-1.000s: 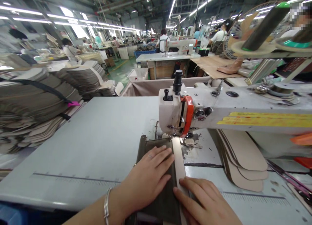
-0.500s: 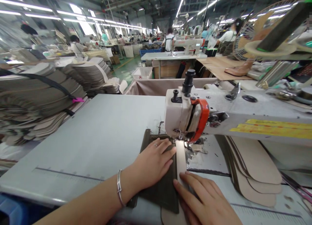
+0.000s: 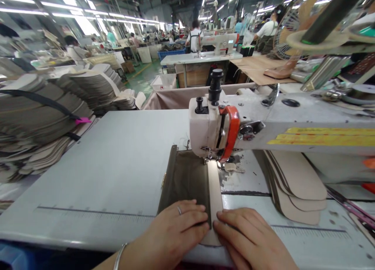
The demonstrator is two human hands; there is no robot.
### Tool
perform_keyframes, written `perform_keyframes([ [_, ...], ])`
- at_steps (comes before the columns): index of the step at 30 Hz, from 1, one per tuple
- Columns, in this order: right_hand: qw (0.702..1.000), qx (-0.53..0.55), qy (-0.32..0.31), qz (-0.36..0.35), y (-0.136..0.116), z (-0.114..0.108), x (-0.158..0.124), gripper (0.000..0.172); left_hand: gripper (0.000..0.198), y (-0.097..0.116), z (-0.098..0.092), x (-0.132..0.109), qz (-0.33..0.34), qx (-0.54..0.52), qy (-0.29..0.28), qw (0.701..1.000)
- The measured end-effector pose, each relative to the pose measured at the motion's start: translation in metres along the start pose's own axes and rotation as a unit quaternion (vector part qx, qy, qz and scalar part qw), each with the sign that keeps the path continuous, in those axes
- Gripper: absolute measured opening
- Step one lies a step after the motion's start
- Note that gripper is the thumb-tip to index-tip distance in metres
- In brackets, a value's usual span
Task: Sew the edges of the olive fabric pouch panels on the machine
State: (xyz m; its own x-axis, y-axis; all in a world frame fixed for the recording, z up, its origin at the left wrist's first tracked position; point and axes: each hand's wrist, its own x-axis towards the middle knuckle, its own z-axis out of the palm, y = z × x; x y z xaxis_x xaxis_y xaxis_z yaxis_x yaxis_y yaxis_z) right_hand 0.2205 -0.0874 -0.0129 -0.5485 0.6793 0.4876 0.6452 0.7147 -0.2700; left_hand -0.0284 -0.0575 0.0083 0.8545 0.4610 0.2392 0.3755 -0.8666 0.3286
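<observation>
A dark olive fabric piece (image 3: 190, 180) lies over a beige panel (image 3: 215, 184), whose strip shows along its right side. Their far end is under the needle area of a white sewing machine (image 3: 199, 125) with an orange guard. My left hand (image 3: 181, 231), wearing a ring and a bracelet, rests flat on the near part of the dark fabric, fingers stretched out. My right hand (image 3: 249, 235) lies against the right edge of the beige panel with its fingers extended; its thumb is hidden. Both hands are close together near the table's front edge.
Several beige panels (image 3: 295, 180) lie under the machine arm at right, with pink-handled scissors (image 3: 351, 207) beyond them. Tall stacks of panels (image 3: 43, 114) stand left of the white table (image 3: 123, 153). A fan (image 3: 293, 36) and a person at work (image 3: 193, 38) are farther back.
My left hand has slid back toward me along the dark fabric, uncovering its far part. My right hand stays at the panel's edge. The camera view has shifted slightly.
</observation>
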Motion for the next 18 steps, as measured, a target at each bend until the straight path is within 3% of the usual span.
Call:
perform_keyframes([
  [5,0.998,-0.036,-0.027,-0.032,0.002,0.0,0.005,0.026,0.027,-0.008,0.011,0.002,0.023,0.009,0.028,0.999],
  [9,0.996,-0.07,-0.001,-0.056,0.005,0.003,0.008,0.026,0.022,-0.011,0.008,0.005,0.045,0.008,0.052,0.998],
  [18,0.995,-0.087,-0.002,-0.038,0.01,0.007,0.015,0.035,0.027,-0.021,0.002,0.014,0.002,0.022,-0.011,1.0],
])
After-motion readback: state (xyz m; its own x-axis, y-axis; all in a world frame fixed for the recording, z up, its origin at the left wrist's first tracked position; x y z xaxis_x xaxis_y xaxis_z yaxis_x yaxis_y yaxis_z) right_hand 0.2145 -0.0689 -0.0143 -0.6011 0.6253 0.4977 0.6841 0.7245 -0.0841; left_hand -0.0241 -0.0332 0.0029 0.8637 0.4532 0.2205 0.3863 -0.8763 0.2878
